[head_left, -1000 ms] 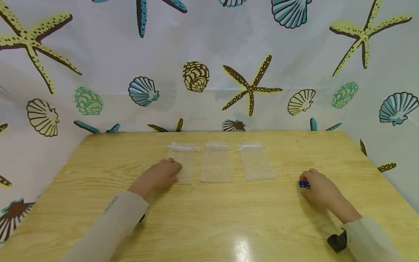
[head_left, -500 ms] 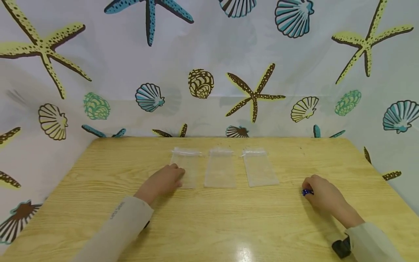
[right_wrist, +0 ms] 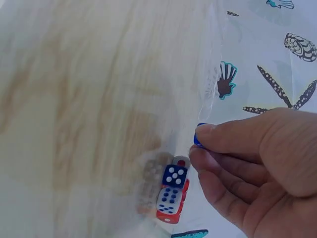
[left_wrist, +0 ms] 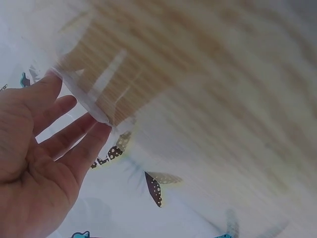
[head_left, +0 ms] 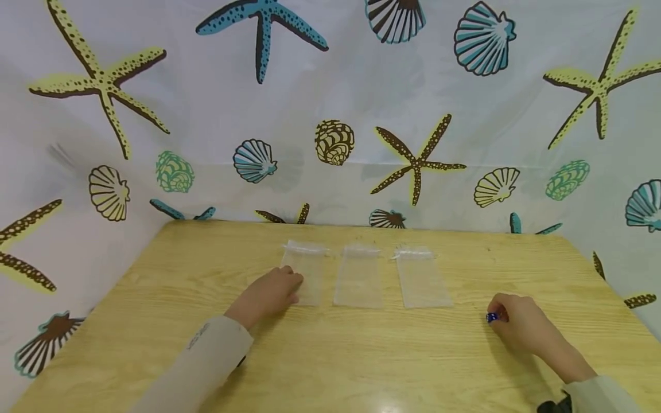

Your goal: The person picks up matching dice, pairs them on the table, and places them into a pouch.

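In the head view my left hand [head_left: 271,292] rests on the left one of three sheer drawstring bags, laid flat in a row. The left bag [head_left: 311,287] is partly covered by the fingers; the left wrist view shows thumb and fingertips spread apart along its edge. Beside it lie the middle bag [head_left: 358,284] and the right bag [head_left: 423,284]. Off to the right, my right hand [head_left: 527,327] pinches a blue die [right_wrist: 199,139] between thumb and fingers. Close by those fingers sits a small cluster with a blue die [right_wrist: 175,176], a white die [right_wrist: 169,199] and red dice [right_wrist: 167,217].
The wooden table [head_left: 361,355] carries all of this. A white cloth [head_left: 310,86] printed with shells and starfish hangs behind and at both sides. Dark straps show at both wrists, below the sleeves [head_left: 206,355].
The head view has tilted, so the whole scene sits lower and further right. Less blue shows at the right fingertips. The left hand stays on the left bag.
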{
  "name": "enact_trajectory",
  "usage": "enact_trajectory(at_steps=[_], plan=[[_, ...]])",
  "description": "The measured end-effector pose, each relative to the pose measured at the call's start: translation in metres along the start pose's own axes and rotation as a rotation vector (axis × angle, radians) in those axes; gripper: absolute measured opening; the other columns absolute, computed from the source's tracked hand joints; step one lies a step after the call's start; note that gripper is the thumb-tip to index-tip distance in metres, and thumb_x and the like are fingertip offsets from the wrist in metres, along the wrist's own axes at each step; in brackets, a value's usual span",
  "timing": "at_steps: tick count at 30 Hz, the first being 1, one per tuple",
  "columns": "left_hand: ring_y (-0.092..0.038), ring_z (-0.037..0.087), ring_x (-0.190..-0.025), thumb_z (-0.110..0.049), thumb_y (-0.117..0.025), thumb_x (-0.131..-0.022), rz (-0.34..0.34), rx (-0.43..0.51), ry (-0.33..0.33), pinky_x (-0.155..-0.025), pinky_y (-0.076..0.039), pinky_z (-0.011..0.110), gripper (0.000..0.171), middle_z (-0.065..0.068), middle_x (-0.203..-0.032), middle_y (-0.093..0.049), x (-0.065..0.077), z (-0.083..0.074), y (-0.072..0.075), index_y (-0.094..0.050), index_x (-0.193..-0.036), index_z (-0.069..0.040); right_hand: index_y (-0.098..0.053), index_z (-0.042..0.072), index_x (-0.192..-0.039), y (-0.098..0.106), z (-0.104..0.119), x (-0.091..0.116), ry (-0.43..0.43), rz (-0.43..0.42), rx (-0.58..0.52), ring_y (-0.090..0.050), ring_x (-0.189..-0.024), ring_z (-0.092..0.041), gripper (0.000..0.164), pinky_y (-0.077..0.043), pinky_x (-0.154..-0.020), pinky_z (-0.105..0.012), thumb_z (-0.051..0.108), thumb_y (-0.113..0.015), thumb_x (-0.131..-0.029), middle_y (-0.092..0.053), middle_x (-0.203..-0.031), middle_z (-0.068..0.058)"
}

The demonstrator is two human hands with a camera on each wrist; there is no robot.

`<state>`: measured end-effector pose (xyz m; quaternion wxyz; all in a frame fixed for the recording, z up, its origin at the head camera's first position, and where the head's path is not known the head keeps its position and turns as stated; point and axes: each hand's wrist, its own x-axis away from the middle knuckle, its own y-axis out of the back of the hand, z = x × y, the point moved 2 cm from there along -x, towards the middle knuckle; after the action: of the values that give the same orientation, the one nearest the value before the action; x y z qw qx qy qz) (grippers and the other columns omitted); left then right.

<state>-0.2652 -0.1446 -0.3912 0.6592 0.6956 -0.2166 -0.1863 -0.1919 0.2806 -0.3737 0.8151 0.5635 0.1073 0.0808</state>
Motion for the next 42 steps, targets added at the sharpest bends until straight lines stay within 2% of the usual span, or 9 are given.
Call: enact_trajectory(at_steps=[11, 17, 27, 36, 42], plan=[[-0.055, 0.029, -0.092, -0.02, -0.058, -0.087, 0.023, 0.019, 0.024, -0.08, -0.046, 0.04, 0.033, 0.015, -0.107, -0.054, 0.001, -0.003, 0.006, -0.054, -0.115, -0.003, -0.061, 0.011, -0.079, -0.004, 0.024, -0.005, 0.039, 0.042, -0.024, -0.049, -0.063, -0.006, 0.013, -0.041, -0.053, -0.022, 0.002, -0.068, -0.073, -0.058, -0.072, 0.004], [-0.055, 0.031, -0.092, -0.019, -0.058, -0.087, 0.02, 0.017, 0.032, -0.079, -0.046, 0.041, 0.032, 0.017, -0.108, -0.054, -0.001, -0.007, 0.007, -0.054, -0.114, -0.003, -0.061, 0.013, -0.079, -0.006, 0.042, -0.005, 0.096, 0.028, -0.028, -0.047, -0.065, -0.006, 0.013, -0.041, -0.056, -0.022, 0.004, -0.069, -0.073, -0.056, -0.074, 0.005], [-0.054, 0.033, -0.094, -0.018, -0.057, -0.088, 0.031, 0.016, 0.046, -0.081, -0.046, 0.042, 0.035, 0.018, -0.109, -0.053, 0.001, -0.008, 0.008, -0.052, -0.117, -0.001, -0.061, 0.013, -0.077, -0.02, 0.067, -0.015, 0.131, 0.076, -0.093, -0.045, -0.063, -0.007, 0.013, -0.04, -0.055, -0.022, 0.002, -0.067, -0.074, -0.053, -0.071, 0.006], [-0.055, 0.032, -0.093, -0.019, -0.057, -0.088, 0.022, 0.006, 0.043, -0.079, -0.046, 0.041, 0.034, 0.017, -0.107, -0.053, 0.001, -0.008, 0.006, -0.053, -0.117, -0.002, -0.06, 0.014, -0.076, -0.032, 0.099, -0.018, 0.248, 0.082, -0.129, -0.044, -0.06, -0.006, 0.012, -0.038, -0.054, -0.019, 0.004, -0.066, -0.074, -0.05, -0.069, 0.008], [-0.055, 0.032, -0.09, -0.018, -0.057, -0.088, 0.024, 0.0, 0.036, -0.078, -0.046, 0.041, 0.032, 0.017, -0.105, -0.053, 0.001, -0.008, 0.007, -0.053, -0.115, -0.001, -0.06, 0.013, -0.073, -0.042, 0.124, -0.02, 0.308, 0.071, -0.115, -0.045, -0.061, -0.006, 0.013, -0.039, -0.054, -0.018, 0.002, -0.066, -0.071, -0.052, -0.069, 0.007]])
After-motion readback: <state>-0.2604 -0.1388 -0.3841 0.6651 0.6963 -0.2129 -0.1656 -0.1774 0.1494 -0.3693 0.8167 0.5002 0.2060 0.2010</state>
